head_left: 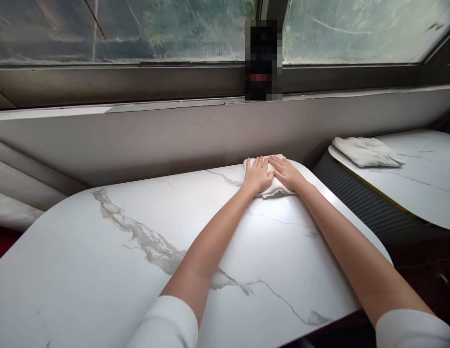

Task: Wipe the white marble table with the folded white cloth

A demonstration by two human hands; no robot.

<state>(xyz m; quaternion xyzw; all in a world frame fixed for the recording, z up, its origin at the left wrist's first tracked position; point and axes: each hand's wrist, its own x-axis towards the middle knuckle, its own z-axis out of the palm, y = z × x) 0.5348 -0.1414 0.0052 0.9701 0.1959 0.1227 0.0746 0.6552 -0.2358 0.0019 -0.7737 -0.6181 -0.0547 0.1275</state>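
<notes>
A white cloth (pixel 276 189) lies folded on a white marble-patterned table (pixel 112 261), at the far edge by the wall. Both arms stretch forward to it. My left hand (pixel 259 175) rests flat on the cloth's left part, its thumb pointing inward. Beside it, my right hand (pixel 286 174) presses on the right part with fingers stretched out toward the left hand. The hands nearly touch, and their palms hide much of the cloth.
A second marble-patterned table (pixel 433 169) stands to the right across a gap, with another folded white cloth (pixel 368 151) on its near corner. Behind the tables run a low wall (pixel 167 137) and windows (pixel 196 31). A dark blurred-out object (pixel 263 60) stands on the sill.
</notes>
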